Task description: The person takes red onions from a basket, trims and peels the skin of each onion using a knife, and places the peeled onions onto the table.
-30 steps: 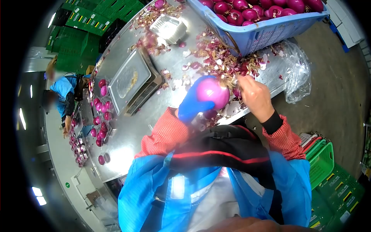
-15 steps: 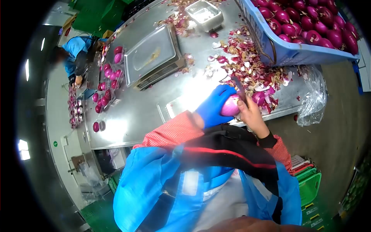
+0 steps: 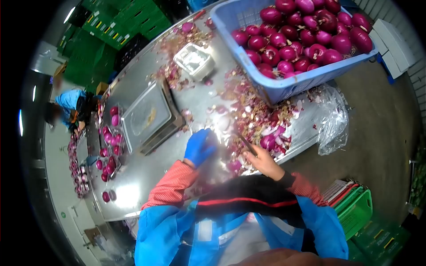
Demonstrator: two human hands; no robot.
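Observation:
My left hand (image 3: pixel 199 146), in a blue glove, is over the metal table left of the peelings. Its fingers are smeared by motion, and I cannot tell whether anything is in them. My right hand (image 3: pixel 265 164), bare, is closed round a small knife (image 3: pixel 246 144), its blade pointing up and left. Between and beyond my hands lies a heap of red onion skins (image 3: pixel 248 116). A pale, blurred round shape (image 3: pixel 223 123), perhaps a peeled onion, sits at the heap's left edge. Close to the knife hand is a purple onion piece (image 3: pixel 267 142).
A blue crate (image 3: pixel 284 88) full of red onions (image 3: pixel 288 53) stands at the back right. A scale (image 3: pixel 153 117), a clear plastic tub (image 3: pixel 194 61) and packed onions (image 3: pixel 111 139) are on the table (image 3: pixel 137 177). Plastic film (image 3: pixel 333 122) hangs off the right edge. A co-worker (image 3: pixel 71 104) bends at the far left.
My view has shifted. My gloved left hand has moved left, apart from my right hand, and the onion it held no longer shows in it. The knife stays in my right hand.

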